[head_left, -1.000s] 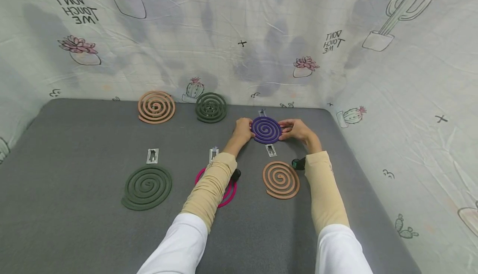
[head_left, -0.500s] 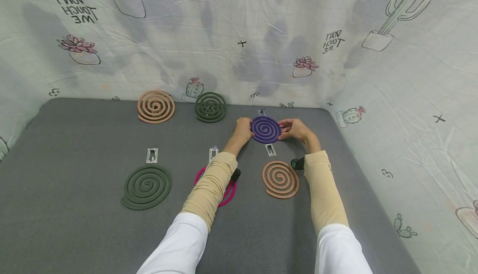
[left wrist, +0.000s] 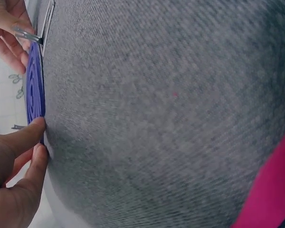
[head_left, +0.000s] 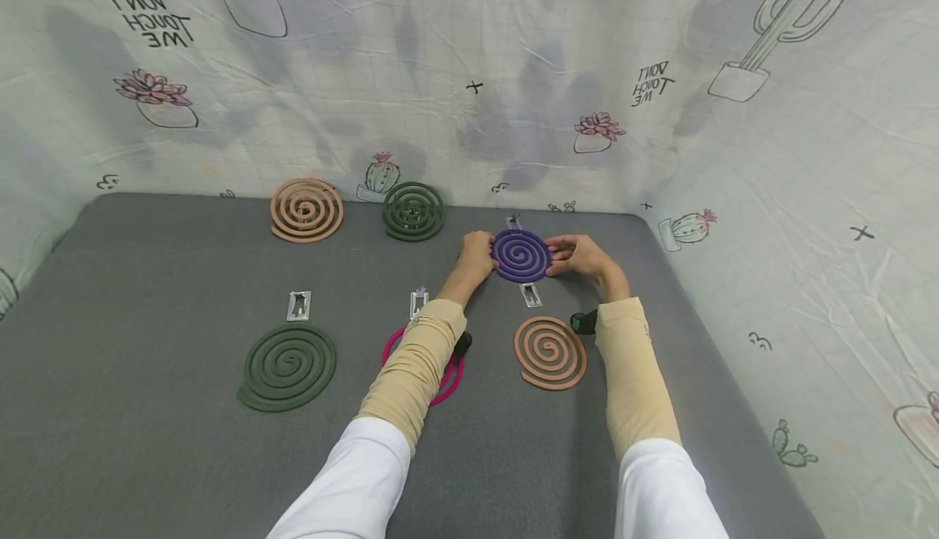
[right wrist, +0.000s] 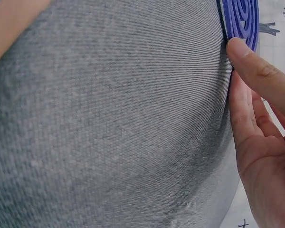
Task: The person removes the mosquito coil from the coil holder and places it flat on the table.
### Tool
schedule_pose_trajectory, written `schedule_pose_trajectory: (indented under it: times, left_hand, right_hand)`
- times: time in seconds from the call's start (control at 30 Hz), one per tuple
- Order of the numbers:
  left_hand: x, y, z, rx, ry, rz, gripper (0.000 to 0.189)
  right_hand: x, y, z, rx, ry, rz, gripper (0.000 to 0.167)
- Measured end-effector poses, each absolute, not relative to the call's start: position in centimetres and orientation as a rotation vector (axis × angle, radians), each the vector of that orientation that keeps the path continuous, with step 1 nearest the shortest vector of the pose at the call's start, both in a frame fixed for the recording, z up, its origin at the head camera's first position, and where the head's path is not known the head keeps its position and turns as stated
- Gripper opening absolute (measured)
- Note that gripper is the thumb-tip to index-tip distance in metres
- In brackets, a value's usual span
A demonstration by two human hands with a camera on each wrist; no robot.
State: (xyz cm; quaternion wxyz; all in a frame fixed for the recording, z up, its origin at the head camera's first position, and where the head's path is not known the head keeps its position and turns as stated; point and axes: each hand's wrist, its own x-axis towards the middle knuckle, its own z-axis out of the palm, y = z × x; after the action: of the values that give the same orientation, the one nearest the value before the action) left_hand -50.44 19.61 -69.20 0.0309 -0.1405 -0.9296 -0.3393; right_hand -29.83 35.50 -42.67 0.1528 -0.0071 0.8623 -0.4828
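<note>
A purple mosquito coil (head_left: pixel 521 255) lies flat at the back right of the grey surface, held between both hands. My left hand (head_left: pixel 477 255) pinches its left edge; in the left wrist view the thumb (left wrist: pixel 34 127) and a finger meet at the rim. From the other side my right hand (head_left: pixel 582 256) grips the right edge, thumb (right wrist: pixel 244 51) at the rim and fingers alongside. One thin metal coil stand (head_left: pixel 514 221) shows just behind the coil, and another stand (head_left: pixel 531 296) is just in front of it.
Orange (head_left: pixel 307 210) and green coils (head_left: pixel 414 211) lie along the back edge. Nearer are a larger green coil (head_left: pixel 290 368), an orange coil (head_left: pixel 550 353) and a pink coil (head_left: pixel 449 384) partly under the left forearm. Two metal stands lie mid-surface. Patterned cloth (head_left: pixel 469 33) hangs behind.
</note>
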Motion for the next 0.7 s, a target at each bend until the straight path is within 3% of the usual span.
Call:
schedule_pose_trajectory:
  times: [0.07, 0.17, 0.43, 0.7]
  left_hand:
    - [-52.1, 19.9, -71.4, -0.415, -2.843, -1.155, 0.067]
    - [-51.6, 19.4, -70.8, -0.382, -2.806, -1.34, 0.067]
    - [-38.8, 14.2, -55.1, -0.378, -2.586, -1.681, 0.047]
    - [-32.6, 10.6, -44.6, -0.352, -2.582, -1.931, 0.038]
  right_hand:
    - [-29.7, 35.5, -42.7, -0.015, 2.468, -1.409, 0.064]
    - [-29.6, 35.6, -43.0, -0.003, 2.447, -1.465, 0.064]
    - [-28.7, 36.0, -42.8, 0.017, 2.433, -1.586, 0.061]
    - [-28.2, 36.8, -42.7, -0.018, 2.425, -1.763, 0.057]
